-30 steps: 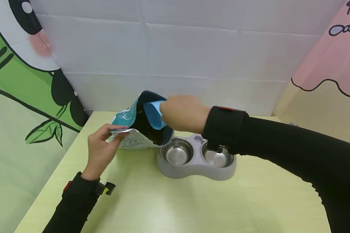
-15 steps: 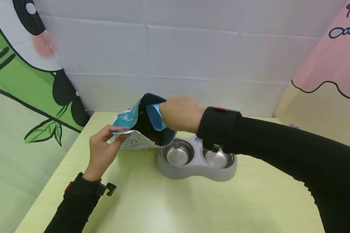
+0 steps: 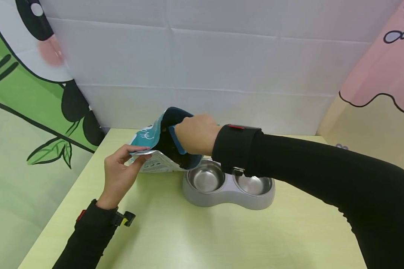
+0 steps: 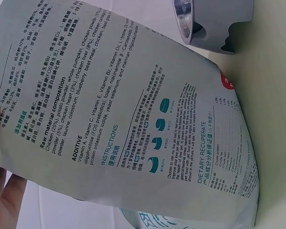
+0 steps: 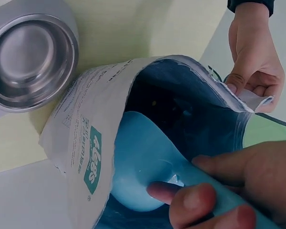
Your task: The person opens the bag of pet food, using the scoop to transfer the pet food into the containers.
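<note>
A teal and silver pet food bag (image 3: pixel 159 161) leans with its wide mouth facing right. My left hand (image 3: pixel 121 170) pinches the bag's rim at the left corner, thumb on one side and fingers on the other. In the right wrist view a blue scoop (image 5: pixel 143 157) reaches into the bag's mouth. My right hand (image 5: pixel 238 191) grips its handle, thumb on one side and fingers curled round the other. Dark contents lie deep in the bag. From the head view my right hand (image 3: pixel 198 134) covers most of the scoop.
Just right of the bag stands a grey double pet bowl (image 3: pixel 229 196) with two steel dishes, partly under my right forearm. A pale wooden table (image 3: pixel 202 239) carries everything. Behind it hangs a white cloth wall (image 3: pixel 222 63), with cartoon-printed cloth on either side.
My right hand has moved a little left and down, taking the scoop deeper into the bag. The left hand keeps its pinch on the rim almost unmoved.
</note>
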`<act>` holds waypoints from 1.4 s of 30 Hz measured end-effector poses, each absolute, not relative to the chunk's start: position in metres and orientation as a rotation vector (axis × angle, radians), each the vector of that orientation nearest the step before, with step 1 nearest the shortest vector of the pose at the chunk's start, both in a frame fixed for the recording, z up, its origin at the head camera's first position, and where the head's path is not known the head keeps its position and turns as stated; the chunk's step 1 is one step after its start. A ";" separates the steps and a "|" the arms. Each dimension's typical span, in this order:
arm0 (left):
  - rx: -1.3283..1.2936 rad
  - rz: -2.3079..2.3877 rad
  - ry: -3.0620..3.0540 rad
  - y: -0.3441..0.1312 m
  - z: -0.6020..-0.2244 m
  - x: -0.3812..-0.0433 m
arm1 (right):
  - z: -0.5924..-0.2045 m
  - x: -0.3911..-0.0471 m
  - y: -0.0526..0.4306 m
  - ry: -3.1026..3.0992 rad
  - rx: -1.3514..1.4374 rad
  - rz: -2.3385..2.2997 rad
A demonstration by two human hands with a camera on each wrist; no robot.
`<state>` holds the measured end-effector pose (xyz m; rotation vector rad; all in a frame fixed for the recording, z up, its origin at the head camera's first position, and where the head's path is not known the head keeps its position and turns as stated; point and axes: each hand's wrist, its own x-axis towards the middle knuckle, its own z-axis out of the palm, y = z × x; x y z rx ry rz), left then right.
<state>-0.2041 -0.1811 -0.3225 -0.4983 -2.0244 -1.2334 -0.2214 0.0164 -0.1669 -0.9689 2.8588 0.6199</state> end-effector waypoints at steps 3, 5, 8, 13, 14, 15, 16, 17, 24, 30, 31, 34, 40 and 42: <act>-0.503 -1.230 -2.023 -0.182 -0.322 -0.204 | -0.166 -0.222 0.014 2.863 -0.955 0.589; -0.501 -1.229 -2.025 -0.182 -0.322 -0.204 | -0.165 -0.222 0.013 2.867 -0.956 0.578; -0.499 -1.235 -2.027 -0.183 -0.322 -0.204 | -0.164 -0.221 0.010 2.866 -0.959 0.582; -0.500 -1.241 -2.026 -0.183 -0.321 -0.203 | -0.165 -0.220 0.006 2.839 -0.946 0.616; -0.499 -1.240 -2.025 -0.184 -0.320 -0.203 | -0.166 -0.220 0.005 2.833 -0.946 0.614; -0.498 -1.240 -2.025 -0.184 -0.320 -0.203 | -0.166 -0.219 0.004 2.828 -0.950 0.614; -0.496 -1.239 -2.026 -0.184 -0.319 -0.203 | -0.166 -0.219 0.003 2.824 -0.953 0.606; -0.495 -1.239 -2.026 -0.184 -0.319 -0.202 | -0.167 -0.220 0.002 2.819 -0.957 0.601; -0.488 -1.258 -2.040 -0.183 -0.319 -0.200 | -0.165 -0.229 -0.002 2.746 -0.824 0.527; -0.475 -1.260 -2.056 -0.184 -0.318 -0.199 | -0.160 -0.239 -0.012 2.678 -0.581 0.471; -0.473 -1.259 -2.060 -0.184 -0.318 -0.199 | -0.160 -0.240 -0.013 2.674 -0.565 0.476; -0.471 -1.257 -2.068 -0.185 -0.318 -0.199 | -0.162 -0.241 -0.016 2.666 -0.536 0.483; -0.511 -1.270 -2.046 -0.187 -0.319 -0.200 | -0.167 -0.242 -0.021 2.656 -0.441 0.460; -0.517 -1.266 -2.045 -0.187 -0.318 -0.200 | -0.168 -0.243 -0.021 2.656 -0.431 0.434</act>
